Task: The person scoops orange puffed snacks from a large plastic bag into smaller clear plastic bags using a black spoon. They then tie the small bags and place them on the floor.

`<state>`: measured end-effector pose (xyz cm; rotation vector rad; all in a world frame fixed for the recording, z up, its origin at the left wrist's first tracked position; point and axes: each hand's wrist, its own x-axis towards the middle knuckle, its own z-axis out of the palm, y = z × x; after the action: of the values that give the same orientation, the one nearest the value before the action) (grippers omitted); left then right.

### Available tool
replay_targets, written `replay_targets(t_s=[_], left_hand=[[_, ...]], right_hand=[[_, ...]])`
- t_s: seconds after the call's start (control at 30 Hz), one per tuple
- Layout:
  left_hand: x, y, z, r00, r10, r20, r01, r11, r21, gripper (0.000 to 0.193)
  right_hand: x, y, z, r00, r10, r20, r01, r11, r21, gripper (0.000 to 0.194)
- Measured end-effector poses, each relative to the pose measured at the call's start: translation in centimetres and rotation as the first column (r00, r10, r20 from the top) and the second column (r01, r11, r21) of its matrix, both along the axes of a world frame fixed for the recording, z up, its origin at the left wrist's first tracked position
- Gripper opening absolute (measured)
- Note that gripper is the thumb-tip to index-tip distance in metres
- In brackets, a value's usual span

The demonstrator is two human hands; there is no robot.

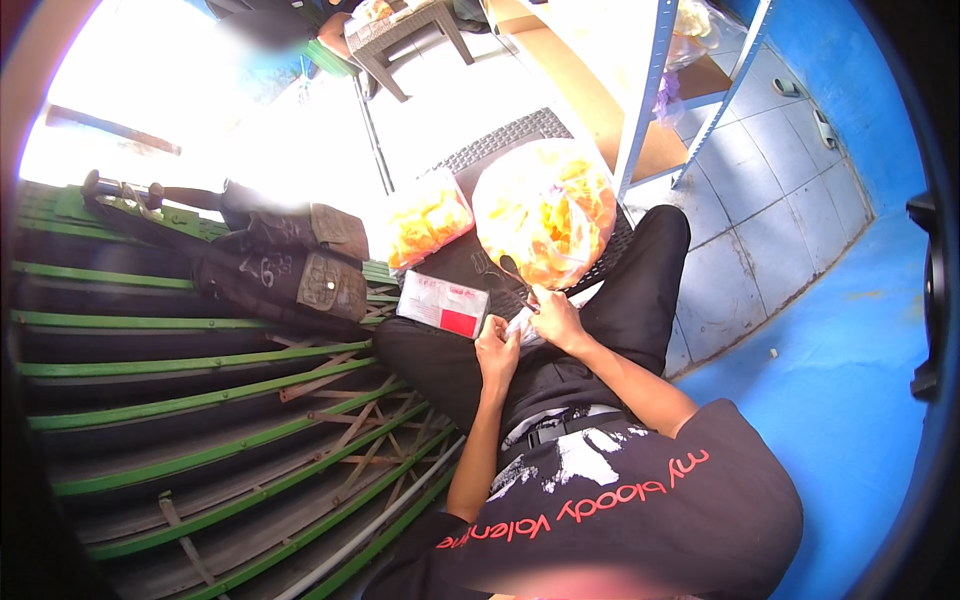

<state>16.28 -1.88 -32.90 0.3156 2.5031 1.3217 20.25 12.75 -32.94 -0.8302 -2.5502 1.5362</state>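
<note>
Both hands meet over the person's lap at a small clear plastic bag (523,324). My left hand (496,346) pinches the near left edge of the bag. My right hand (553,319) grips a dark-handled spoon (517,274), its bowl pointing away, and also touches the bag. A large clear bag of orange-yellow snack pieces (547,210) stands just beyond the right hand on a dark woven-pattern table (480,169). To its left lies a smaller bag of similar orange pieces (429,223). A white and red plastic-wrapped pack (442,304) bearing print lies beside my left hand.
A green folding metal gate (187,442) runs along the left, with a dark bag (277,277) against it. A metal shelf rack (646,97) stands at the back right beside a blue wall (825,337). Another person's arm (334,34) shows near a low table (409,34).
</note>
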Motion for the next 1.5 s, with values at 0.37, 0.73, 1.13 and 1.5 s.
replay_targets(t_s=[0.37,0.73,1.13,1.5], left_hand=[[-0.3,0.1,0.6,0.996,0.081,-0.048,-0.081,0.997,-0.006,0.019],[-1.4,-0.7,-1.1,0.984,-0.01,-0.177,-0.033,0.971,-0.236,0.017],[-1.2,-0.7,-2.8,1.0,-0.003,-0.01,0.005,0.98,0.199,0.012],[-0.8,-0.2,-0.4,0.946,-0.076,0.316,-0.01,0.965,0.261,0.025]], right_hand=[[0.1,-0.2,-0.8,0.998,0.038,0.039,-0.04,0.998,0.048,0.015],[0.0,0.0,-0.5,0.993,0.091,0.074,-0.097,0.992,0.083,0.018],[-0.1,-0.5,-0.5,0.994,0.091,-0.054,-0.085,0.991,0.103,0.014],[-0.1,0.8,-0.1,1.0,0.022,0.022,-0.023,0.998,0.061,0.017]])
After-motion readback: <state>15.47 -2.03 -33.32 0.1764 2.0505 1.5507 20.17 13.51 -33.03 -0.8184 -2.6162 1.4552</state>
